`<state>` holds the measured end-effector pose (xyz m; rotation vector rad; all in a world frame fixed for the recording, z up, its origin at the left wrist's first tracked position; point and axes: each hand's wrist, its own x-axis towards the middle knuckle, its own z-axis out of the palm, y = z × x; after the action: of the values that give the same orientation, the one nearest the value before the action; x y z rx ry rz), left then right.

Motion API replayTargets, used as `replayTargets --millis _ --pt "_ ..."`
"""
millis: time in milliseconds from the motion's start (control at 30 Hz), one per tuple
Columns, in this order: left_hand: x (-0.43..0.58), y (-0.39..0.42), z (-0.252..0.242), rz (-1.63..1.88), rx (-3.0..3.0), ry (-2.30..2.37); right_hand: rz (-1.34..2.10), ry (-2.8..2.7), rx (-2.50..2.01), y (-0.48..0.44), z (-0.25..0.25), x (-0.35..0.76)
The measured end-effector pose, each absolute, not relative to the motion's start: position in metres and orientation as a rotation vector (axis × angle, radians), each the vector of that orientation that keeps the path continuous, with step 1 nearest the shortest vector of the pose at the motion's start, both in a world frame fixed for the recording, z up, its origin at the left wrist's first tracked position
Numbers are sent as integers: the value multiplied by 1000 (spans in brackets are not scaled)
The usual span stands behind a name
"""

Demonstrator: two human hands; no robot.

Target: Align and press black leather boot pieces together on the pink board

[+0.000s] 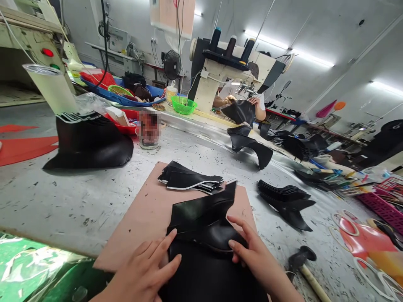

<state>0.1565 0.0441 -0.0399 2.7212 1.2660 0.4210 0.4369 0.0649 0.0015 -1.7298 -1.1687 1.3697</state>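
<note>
A curved black leather piece (201, 214) lies along the top edge of a larger black leather panel (214, 277) right in front of me. My right hand (256, 251) pinches the curved piece at its right end, thumb on top and index finger at the far edge. My left hand (145, 264) rests at the left side with its fingers stretched out, index fingertip touching the leather near the seam between the two pieces. Beneath them is a pinkish board (138, 222). A small stack of black pieces with white edges (192, 177) sits on the board's far part.
At right lie stacked black leather pieces (283, 199) and a hammer (304, 264). More black pieces (91, 144) stand at left, near a glass jar (149, 132). Beyond the table, a person works leather at a sewing machine (209, 79).
</note>
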Motion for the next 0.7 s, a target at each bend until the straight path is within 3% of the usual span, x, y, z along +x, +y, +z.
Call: replayTargets --millis 267,467,700 --pt "161 50 -30 344 2827 1207 1382 -1296 -1748 66 -7 440" --pt "181 53 -43 478 2880 1355 1298 -1351 -1705 61 -17 444" --pt "193 49 -47 305 2879 1488 1245 -1319 -1699 59 -17 443"
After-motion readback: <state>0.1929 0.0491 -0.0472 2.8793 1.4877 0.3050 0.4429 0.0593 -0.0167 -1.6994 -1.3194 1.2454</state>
